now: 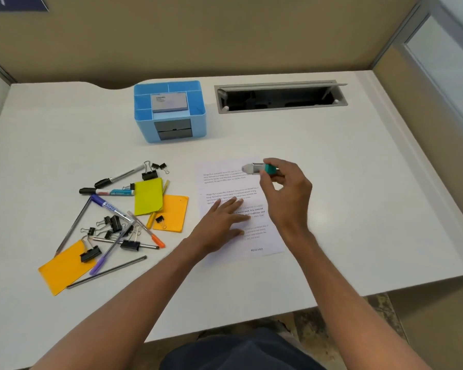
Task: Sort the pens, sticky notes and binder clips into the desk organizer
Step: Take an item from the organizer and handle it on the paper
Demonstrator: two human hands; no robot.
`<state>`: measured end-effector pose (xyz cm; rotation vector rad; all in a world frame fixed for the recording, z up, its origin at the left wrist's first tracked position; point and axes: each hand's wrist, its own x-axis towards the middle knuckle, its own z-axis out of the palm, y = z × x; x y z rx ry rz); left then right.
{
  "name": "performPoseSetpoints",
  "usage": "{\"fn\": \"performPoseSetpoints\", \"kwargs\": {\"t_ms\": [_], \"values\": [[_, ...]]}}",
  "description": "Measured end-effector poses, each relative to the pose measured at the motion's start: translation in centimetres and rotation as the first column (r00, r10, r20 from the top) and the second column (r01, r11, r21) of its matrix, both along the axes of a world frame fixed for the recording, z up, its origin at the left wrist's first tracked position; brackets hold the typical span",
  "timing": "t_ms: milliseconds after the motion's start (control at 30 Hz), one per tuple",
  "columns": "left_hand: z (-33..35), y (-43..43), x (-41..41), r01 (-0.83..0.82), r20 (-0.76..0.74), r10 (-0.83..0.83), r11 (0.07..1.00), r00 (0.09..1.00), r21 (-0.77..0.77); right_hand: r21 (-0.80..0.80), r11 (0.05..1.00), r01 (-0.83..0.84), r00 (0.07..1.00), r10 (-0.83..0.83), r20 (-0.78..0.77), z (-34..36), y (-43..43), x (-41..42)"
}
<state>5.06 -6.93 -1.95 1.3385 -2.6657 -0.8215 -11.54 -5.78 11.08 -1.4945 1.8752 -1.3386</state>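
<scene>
A light blue desk organizer (195, 124) stands at the back of the white desk, with a grey pad in its middle compartment. To the left lies a loose pile: several pens (110, 193), black binder clips (112, 222), a green sticky pad (148, 196) and orange sticky pads (173, 217). My left hand (222, 222) rests flat, fingers spread, on a printed sheet (259, 236). My right hand (286, 193) hovers over the sheet's top edge, shut on a small grey and teal stamp-like tool (257, 168).
An open cable tray slot (278, 98) is set into the desk behind the sheet. Beige partition walls enclose the desk at the back and right. The desk's front edge runs just below my forearms.
</scene>
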Motion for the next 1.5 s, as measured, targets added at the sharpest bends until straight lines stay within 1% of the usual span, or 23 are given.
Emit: {"fn": "performPoseSetpoints", "kwargs": {"t_ms": [67, 167, 333, 400, 467, 567, 633, 800, 1033, 1300, 1500], "values": [[0.8, -0.4, 0.0, -0.015, -0.051, 0.014, 0.999, 0.999, -0.028, -0.028, 0.999, -0.044, 0.999, 0.043, -0.010, 0.6, -2.3, 1.9], [2.4, -2.3, 0.9, -0.087, -0.133, 0.078, 0.994, 0.988, -0.062, -0.070, 0.992, -0.104, 0.995, 0.104, -0.002, 1.3, -5.9, 4.9], [5.4, -7.8, 4.5, -0.281, -0.248, 0.239, 0.948, 0.939, -0.147, -0.161, 0.975, -0.151, 0.988, 0.155, 0.014, 1.7, -11.8, 9.2], [6.5, -10.2, 6.2, -0.373, -0.284, 0.313, 0.908, 0.906, -0.189, -0.181, 0.970, -0.163, 0.986, 0.168, 0.012, 1.4, -14.0, 10.7], [7.4, -12.6, 8.0, -0.489, -0.329, 0.407, 0.843, 0.852, -0.224, -0.167, 0.970, -0.176, 0.983, 0.181, 0.016, 0.9, -16.3, 12.0], [8.1, -15.3, 9.9, -0.629, -0.386, 0.526, 0.748, 0.758, -0.215, -0.150, 0.973, -0.177, 0.984, 0.179, -0.005, -0.1, -18.8, 13.3], [8.1, -17.1, 11.0, -0.670, -0.382, 0.572, 0.713, 0.726, -0.205, -0.146, 0.973, -0.181, 0.983, 0.180, -0.023, -1.0, -20.3, 14.0], [7.1, -20.4, 12.3, -0.701, -0.327, 0.631, 0.691, 0.704, -0.176, -0.086, 0.971, -0.221, 0.975, 0.219, -0.034, -3.5, -23.0, 15.4], [5.2, -21.5, 12.8, -0.676, -0.246, 0.634, 0.719, 0.733, -0.160, -0.046, 0.965, -0.259, 0.959, 0.251, -0.131, -6.2, -24.5, 16.9], [4.8, -21.4, 13.0, -0.675, -0.272, 0.626, 0.721, 0.731, -0.156, -0.012, 0.973, -0.230, 0.960, 0.225, -0.163, -7.5, -25.6, 17.5], [5.2, -21.1, 13.3, -0.667, -0.285, 0.613, 0.729, 0.737, -0.155, 0.016, 0.974, -0.225, 0.962, 0.225, -0.158, -7.5, -25.3, 17.8]]}}
